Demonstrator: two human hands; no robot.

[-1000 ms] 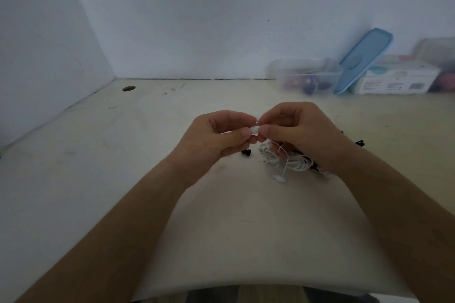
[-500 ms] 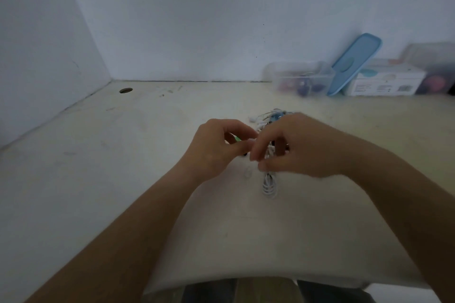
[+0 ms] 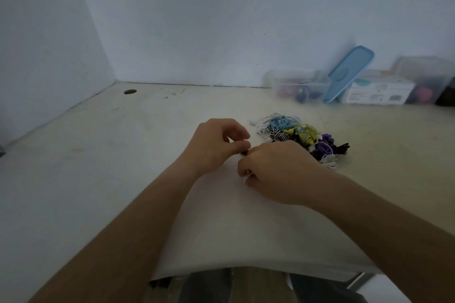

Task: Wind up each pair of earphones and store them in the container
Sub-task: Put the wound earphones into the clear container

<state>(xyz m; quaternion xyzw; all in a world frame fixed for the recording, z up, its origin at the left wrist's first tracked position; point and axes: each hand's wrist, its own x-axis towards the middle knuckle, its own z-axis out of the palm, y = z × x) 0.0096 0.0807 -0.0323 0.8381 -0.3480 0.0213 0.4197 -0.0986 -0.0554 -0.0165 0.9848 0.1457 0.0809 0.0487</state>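
Near centre: winding one pair, not yet stored.
Pinching dark bit with left hand, curling right hand round white cord, beside earphones heaped just right. Next, likely: finish coil, reach container far right.

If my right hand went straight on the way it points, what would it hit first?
Probably the left hand: the right hand points leftward at it, almost touching; depth is unclear.
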